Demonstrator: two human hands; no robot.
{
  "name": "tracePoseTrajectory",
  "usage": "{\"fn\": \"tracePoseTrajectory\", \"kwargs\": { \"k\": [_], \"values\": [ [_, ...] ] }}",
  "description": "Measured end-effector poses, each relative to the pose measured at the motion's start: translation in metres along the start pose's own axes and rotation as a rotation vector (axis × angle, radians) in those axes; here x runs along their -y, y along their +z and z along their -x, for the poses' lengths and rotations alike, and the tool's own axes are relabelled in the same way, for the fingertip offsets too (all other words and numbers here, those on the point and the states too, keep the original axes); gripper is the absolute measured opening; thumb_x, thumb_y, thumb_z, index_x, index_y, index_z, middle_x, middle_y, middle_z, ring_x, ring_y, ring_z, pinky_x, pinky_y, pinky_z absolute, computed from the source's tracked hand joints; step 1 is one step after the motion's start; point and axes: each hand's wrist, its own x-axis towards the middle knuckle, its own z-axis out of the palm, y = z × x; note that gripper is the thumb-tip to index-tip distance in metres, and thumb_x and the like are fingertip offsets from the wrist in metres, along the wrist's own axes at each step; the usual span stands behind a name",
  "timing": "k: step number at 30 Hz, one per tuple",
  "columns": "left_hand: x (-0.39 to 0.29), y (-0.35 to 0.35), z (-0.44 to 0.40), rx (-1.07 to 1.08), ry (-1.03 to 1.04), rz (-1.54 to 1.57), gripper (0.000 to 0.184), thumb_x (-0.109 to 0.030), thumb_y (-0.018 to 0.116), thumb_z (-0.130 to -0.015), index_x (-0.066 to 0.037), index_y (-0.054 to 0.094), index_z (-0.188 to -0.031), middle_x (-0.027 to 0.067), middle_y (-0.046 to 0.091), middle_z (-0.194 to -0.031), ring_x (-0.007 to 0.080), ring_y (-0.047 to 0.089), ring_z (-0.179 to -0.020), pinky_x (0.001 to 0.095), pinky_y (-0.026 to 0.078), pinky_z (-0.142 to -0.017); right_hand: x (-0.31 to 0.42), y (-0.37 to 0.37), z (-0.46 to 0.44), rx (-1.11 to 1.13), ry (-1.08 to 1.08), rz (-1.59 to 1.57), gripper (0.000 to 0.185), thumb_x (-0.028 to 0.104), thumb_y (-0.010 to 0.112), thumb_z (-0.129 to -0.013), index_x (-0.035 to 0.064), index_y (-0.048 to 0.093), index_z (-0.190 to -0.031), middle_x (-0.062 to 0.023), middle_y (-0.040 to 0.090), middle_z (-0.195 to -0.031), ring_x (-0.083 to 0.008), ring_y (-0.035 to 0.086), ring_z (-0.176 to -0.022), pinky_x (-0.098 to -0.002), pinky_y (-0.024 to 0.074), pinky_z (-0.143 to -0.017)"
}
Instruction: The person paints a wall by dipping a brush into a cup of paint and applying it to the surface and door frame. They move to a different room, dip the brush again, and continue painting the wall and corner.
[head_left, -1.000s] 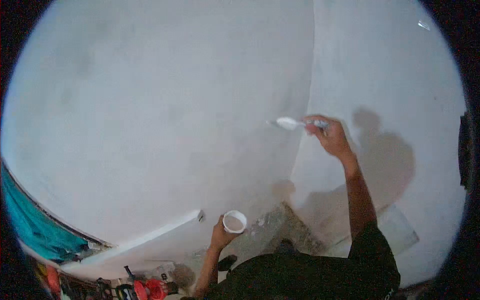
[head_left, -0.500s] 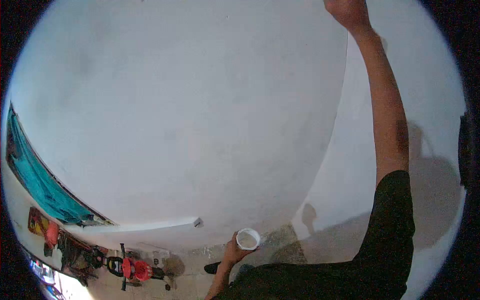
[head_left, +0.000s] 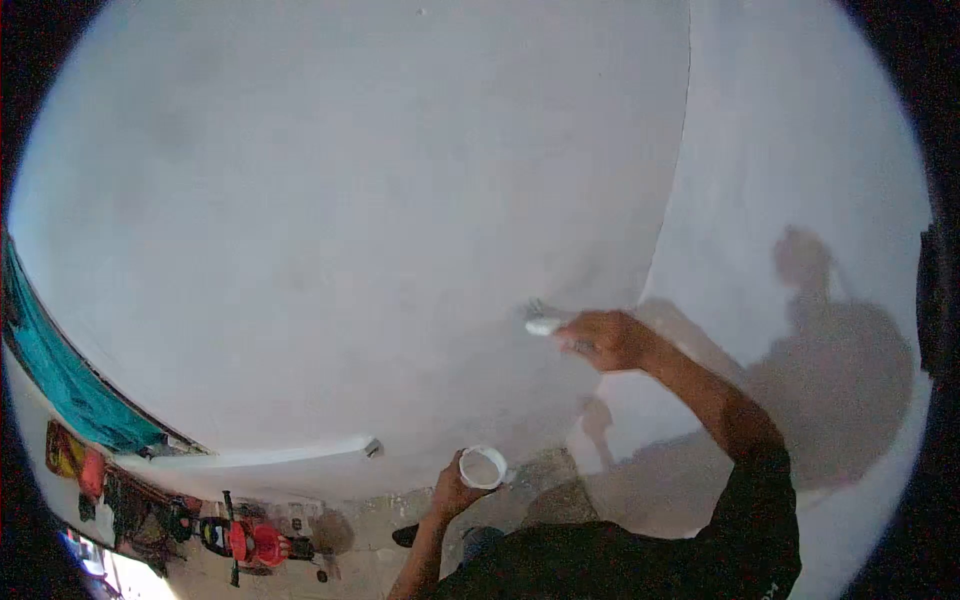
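Observation:
My right hand (head_left: 608, 340) is closed around a paintbrush, its white head (head_left: 542, 326) pointing left in front of the large pale wall (head_left: 350, 230). Whether the bristles touch the wall I cannot tell. A small grey mark or shadow shows just above the brush head. Lower down, my left hand (head_left: 455, 490) grips a round white tub (head_left: 502, 470) from its left side. The tub's open top faces me, and its contents are not clear.
Right of a corner line, a side wall (head_left: 760, 150) carries my shadow. A white tube light (head_left: 270, 455) lies along the wall at lower left, beneath a teal curtain (head_left: 85, 385). On the floor stands a red and black ride-on toy (head_left: 262, 543).
My right hand has come down from the top right edge to mid-frame, bringing the brush into view with the elbow bent. My left hand still holds the tub, slightly higher and further left.

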Motion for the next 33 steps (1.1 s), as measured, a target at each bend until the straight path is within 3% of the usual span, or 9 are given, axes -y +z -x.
{"fn": "tracePoseTrajectory", "kwargs": {
  "k": [1,7,10,12,15,17,18,25,33],
  "values": [
    [0.008,0.003,-0.002,0.007,-0.007,0.000,0.094,-0.047,0.096,-0.067,-0.003,0.051,-0.136,0.0208,0.071,-0.122,0.0370,0.069,-0.115,0.0482,0.058,-0.095,0.004,-0.026,-0.015,0.141,0.213,0.001,0.029,0.020,0.076,-0.093,0.0116,0.070,-0.120,-0.0125,0.072,-0.102,-0.0331,0.071,-0.090,-0.0444,0.0594,-0.078],
    [0.014,0.013,-0.012,0.019,-0.026,0.069,0.096,-0.046,0.097,-0.066,-0.001,0.049,-0.137,0.0219,0.071,-0.122,0.0376,0.069,-0.115,0.0491,0.058,-0.095,-0.007,-0.200,-0.137,-0.253,-0.061,0.395,0.029,0.015,0.076,-0.094,0.0107,0.072,-0.122,-0.0097,0.074,-0.120,-0.0222,0.070,-0.115,-0.0376,0.0538,-0.103],
    [0.047,0.031,-0.014,-0.016,-0.044,-0.001,0.096,-0.045,0.097,-0.066,-0.002,0.050,-0.137,0.0210,0.071,-0.123,0.0367,0.069,-0.117,0.0489,0.058,-0.095,-0.021,-0.295,-0.171,-0.667,0.037,0.740,0.027,0.018,0.074,-0.096,0.0117,0.072,-0.122,-0.0089,0.075,-0.121,-0.0211,0.072,-0.112,-0.0373,0.0563,-0.099],
    [0.050,0.034,-0.013,-0.031,-0.045,0.038,0.097,-0.046,0.098,-0.065,-0.003,0.050,-0.138,0.0207,0.071,-0.124,0.0361,0.069,-0.116,0.0486,0.058,-0.095,0.032,-0.306,-0.197,-0.857,-0.194,0.559,0.019,0.011,0.073,-0.096,0.0057,0.075,-0.114,-0.0131,0.078,-0.105,-0.0203,0.075,-0.096,-0.0350,0.0595,-0.085],
    [0.053,0.044,-0.007,-0.044,-0.062,0.100,0.099,-0.048,0.098,-0.063,-0.003,0.051,-0.138,0.0202,0.071,-0.124,0.0353,0.070,-0.116,0.0480,0.058,-0.095,0.006,-0.291,-0.202,-0.981,-0.290,0.743,0.020,0.012,0.073,-0.096,0.0045,0.074,-0.115,-0.0143,0.078,-0.109,-0.0212,0.075,-0.097,-0.0338,0.0593,-0.085],
    [0.046,0.039,-0.003,-0.030,-0.067,0.128,0.099,-0.048,0.098,-0.064,-0.003,0.050,-0.138,0.0202,0.071,-0.124,0.0356,0.070,-0.116,0.0481,0.058,-0.094,-0.050,-0.250,-0.168,-0.839,-0.106,0.843,0.027,0.019,0.074,-0.097,0.0116,0.072,-0.123,-0.0093,0.076,-0.118,-0.0212,0.073,-0.109,-0.0360,0.0577,-0.095],
    [0.045,0.036,-0.005,-0.019,-0.061,0.146,0.099,-0.049,0.097,-0.064,-0.003,0.050,-0.139,0.0201,0.071,-0.124,0.0360,0.069,-0.116,0.0482,0.058,-0.094,-0.064,-0.212,-0.150,-0.828,-0.015,0.628,0.030,0.028,0.071,-0.098,0.0176,0.071,-0.127,-0.0095,0.074,-0.121,-0.0316,0.071,-0.109,-0.0414,0.0566,-0.095],
    [0.055,0.033,-0.001,0.005,-0.229,-0.068,0.094,-0.046,0.097,-0.066,-0.005,0.051,-0.137,0.0192,0.071,-0.124,0.0365,0.069,-0.116,0.0482,0.058,-0.093,-0.022,0.005,0.009,-0.305,0.069,0.228,0.047,0.011,0.079,-0.086,0.0108,0.065,-0.131,-0.0138,0.073,-0.110,-0.0339,0.071,-0.097,-0.0437,0.0605,-0.081],
    [0.003,0.019,-0.010,-0.025,-0.057,-0.007,0.086,-0.036,0.098,-0.067,-0.004,0.052,-0.133,0.0207,0.071,-0.122,0.0366,0.070,-0.114,0.0484,0.058,-0.092,-0.021,-0.037,0.028,-0.110,0.187,0.170,0.033,0.009,0.078,-0.089,0.0118,0.070,-0.121,-0.0122,0.073,-0.107,-0.0327,0.071,-0.096,-0.0434,0.0590,-0.086]
  ]
}}
